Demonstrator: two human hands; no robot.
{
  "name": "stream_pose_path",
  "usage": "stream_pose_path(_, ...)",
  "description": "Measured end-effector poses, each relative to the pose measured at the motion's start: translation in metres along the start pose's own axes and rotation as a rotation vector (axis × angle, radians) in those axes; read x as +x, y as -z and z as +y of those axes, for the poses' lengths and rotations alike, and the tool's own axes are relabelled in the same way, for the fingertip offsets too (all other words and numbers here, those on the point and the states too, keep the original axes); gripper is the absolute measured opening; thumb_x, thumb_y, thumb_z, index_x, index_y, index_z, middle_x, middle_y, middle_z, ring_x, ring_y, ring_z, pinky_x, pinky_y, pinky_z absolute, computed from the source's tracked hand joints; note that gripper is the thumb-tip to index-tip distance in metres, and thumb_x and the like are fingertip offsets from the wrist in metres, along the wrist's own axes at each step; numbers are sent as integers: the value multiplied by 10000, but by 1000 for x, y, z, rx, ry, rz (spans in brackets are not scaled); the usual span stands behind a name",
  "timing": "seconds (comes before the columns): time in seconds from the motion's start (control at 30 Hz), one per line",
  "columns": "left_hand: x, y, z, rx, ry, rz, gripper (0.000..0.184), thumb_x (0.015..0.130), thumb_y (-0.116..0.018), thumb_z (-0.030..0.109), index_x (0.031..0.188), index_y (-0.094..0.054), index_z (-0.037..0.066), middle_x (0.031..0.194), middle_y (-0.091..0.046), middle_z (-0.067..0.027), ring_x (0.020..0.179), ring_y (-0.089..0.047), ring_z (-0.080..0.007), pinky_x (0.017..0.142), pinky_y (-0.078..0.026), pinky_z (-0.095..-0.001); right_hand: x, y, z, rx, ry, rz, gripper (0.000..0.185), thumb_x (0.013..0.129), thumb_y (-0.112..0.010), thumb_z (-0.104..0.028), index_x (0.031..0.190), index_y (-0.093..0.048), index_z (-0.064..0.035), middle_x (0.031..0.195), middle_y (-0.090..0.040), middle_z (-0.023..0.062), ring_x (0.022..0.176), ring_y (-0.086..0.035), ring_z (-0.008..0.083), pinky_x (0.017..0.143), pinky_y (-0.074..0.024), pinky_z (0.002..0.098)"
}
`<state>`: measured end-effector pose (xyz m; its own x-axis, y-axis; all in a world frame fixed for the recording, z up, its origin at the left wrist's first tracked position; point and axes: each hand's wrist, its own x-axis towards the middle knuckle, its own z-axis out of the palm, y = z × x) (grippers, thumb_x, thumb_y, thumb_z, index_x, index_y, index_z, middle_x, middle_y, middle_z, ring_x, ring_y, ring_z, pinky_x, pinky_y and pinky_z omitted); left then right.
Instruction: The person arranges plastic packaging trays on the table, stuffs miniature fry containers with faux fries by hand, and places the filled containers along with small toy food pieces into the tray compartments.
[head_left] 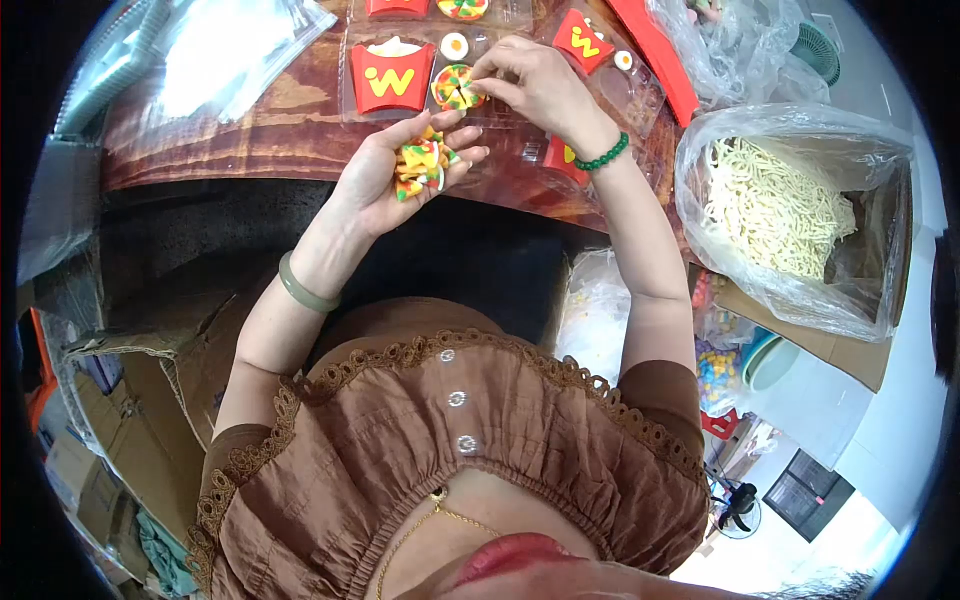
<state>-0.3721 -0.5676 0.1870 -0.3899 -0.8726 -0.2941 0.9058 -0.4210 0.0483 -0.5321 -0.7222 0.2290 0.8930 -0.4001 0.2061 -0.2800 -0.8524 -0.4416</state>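
My left hand (372,185) is cupped palm up at the table's near edge, holding a pile of small toy pizza slices (422,166). Over the clear plastic tray (348,85), my right hand (545,88) pinches at the right edge of a round toy pizza (452,86) made of slices. Its fingertips appear to be on a slice, partly hidden by the fingers. In the same tray lie a red toy fries box (385,82) with a yellow mark and a toy fried egg (454,46).
More trays with red fries boxes (583,40) lie behind and to the right on the wooden table (230,135). A plastic-lined carton holds many pale sticks (770,210) at right. Clear plastic packaging (235,60) sits at back left; an open cardboard box (140,400) stands below left.
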Motion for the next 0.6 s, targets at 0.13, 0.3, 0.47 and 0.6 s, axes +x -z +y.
stream_pose_path(0.13, -1, -4, 0, 33, -19, 43, 364, 977, -377, 233, 1212, -456, -33, 1192, -516, -204, 1093, -540, -359, 822, -556, -357, -9, -4, 1, 145, -7, 48, 142, 824, -641, -113, 955, -655, -60, 853, -603, 66, 784, -602, 179, 682, -480, 281)
stream_pose_path(0.3, -3, -6, 0, 15, -17, -11, 382, 981, -365, 237, 1240, -441, -32, 1199, -513, -205, 1088, -546, -351, 815, -557, -353, -22, 3, -7, 94, -123, 92, 140, 827, -639, -111, 950, -657, -46, 840, -611, 69, 739, -604, 168, 664, -484, 268)
stream_pose_path(0.47, -2, -3, 0, 17, -34, -18, 393, 982, -361, 237, 1263, -424, -30, 1211, -509, -207, 1087, -548, -345, 815, -556, -357, -33, 5, -19, 25, -251, 61, 157, 804, -667, -143, 912, -657, -31, 827, -620, 76, 664, -606, 175, 618, -488, 271)
stream_pose_path(0.6, -3, -4, -1, 19, -31, -7, 394, 982, -357, 231, 1276, -413, -25, 1217, -509, -207, 1090, -547, -347, 820, -555, -366, -26, 2, -31, -101, -363, 27, 207, 775, -669, -211, 846, -664, -16, 781, -640, 112, 662, -630, 223, 606, -502, 317)
